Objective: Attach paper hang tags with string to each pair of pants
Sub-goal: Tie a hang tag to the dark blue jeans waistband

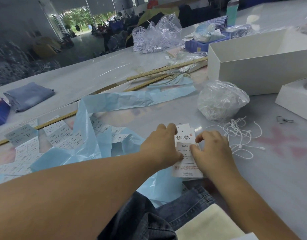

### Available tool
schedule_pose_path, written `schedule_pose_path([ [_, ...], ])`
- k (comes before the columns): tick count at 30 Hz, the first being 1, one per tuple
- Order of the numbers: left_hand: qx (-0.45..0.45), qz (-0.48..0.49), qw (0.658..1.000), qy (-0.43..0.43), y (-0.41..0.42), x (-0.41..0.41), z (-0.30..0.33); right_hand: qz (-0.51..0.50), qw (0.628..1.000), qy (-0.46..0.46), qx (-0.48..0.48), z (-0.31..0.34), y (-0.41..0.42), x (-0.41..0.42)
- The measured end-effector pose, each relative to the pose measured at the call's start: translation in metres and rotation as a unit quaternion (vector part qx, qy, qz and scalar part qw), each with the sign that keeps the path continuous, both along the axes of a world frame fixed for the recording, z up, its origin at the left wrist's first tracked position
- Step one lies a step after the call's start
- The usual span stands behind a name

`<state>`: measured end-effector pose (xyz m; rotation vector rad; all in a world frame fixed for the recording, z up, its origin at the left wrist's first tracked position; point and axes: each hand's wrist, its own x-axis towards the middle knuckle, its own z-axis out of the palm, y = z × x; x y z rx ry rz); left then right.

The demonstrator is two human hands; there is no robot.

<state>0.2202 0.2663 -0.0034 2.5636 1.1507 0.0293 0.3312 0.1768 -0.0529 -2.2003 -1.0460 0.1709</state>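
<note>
Both hands meet over a stack of paper hang tags (pixel 185 153) lying on the worktop (pixel 253 170). The left hand (pixel 162 144) and right hand (pixel 212 148) each pinch the top tag with curled fingers. Loose strings (pixel 239 135) lie just right of them, and denim pants (pixel 166 213) lie nearer the person.

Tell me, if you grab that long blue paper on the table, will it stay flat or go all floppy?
The blue paper would probably flop and droop, since it already lies crumpled and folded over itself. It looks thin, so it is likely very light and might tear if pulled hard. Pushing it would probably just bunch it up.
</note>
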Motion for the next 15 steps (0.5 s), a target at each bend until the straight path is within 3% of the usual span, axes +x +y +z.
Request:
schedule_pose_path([
  [6,0.007,-0.059,0.997,0.044,-0.011,0.004,-0.006,0.046,0.999,-0.002,0.011,0.003,-0.002,0.004],
  [9,0.006,-0.044,0.997,0.063,-0.007,0.004,-0.007,0.007,0.999,0.026,0.02,0.01,-0.009,0.017],
  [12,0.01,0.002,0.995,0.097,-0.004,0.003,-0.009,-0.022,0.997,0.034,-0.062,0.013,-0.022,0.038],
  [15,-0.046,0.058,0.993,0.091,-0.002,0.002,-0.009,0.02,0.987,0.045,-0.155,0.013,-0.028,0.049],
])
